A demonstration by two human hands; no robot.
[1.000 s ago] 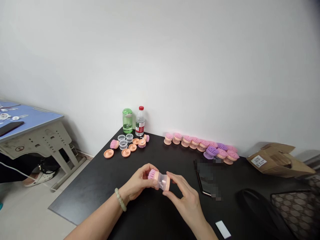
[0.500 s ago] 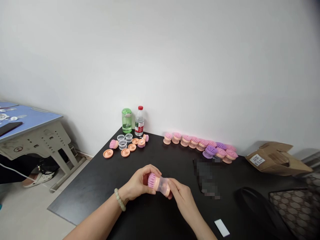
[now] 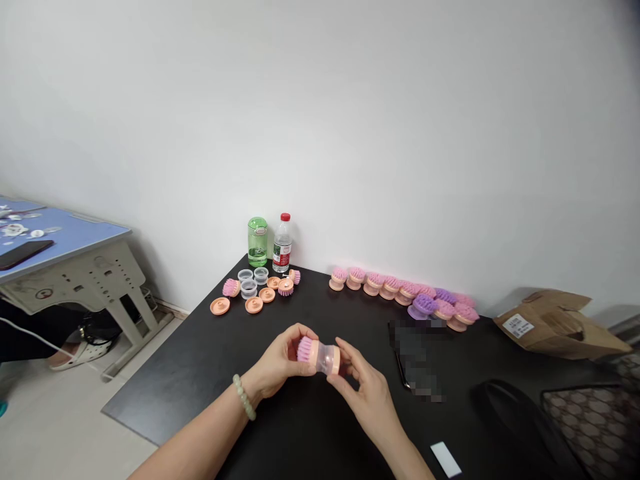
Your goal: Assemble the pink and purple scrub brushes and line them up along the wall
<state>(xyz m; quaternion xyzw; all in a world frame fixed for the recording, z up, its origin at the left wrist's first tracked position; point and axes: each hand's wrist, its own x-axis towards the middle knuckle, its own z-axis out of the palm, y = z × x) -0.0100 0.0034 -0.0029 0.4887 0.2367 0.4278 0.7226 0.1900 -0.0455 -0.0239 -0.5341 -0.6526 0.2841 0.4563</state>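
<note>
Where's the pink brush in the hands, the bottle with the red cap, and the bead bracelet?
Pink brush (image 3: pixel 326 359), head view: its clear middle.
Bottle (image 3: pixel 282 250), head view: its label.
Bead bracelet (image 3: pixel 243 398), head view: its middle beads.

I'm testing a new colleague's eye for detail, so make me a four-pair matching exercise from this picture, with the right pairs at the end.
Column one
1. Held brush
2. Green container
3. Clear bottle
4. Beaded bracelet

Column two
A. Topped with a red cap
B. Around the left wrist
C. Lying sideways, pink bristles toward the left hand
D. Standing just left of the clear bottle

Right pairs: 1-C, 2-D, 3-A, 4-B
</note>
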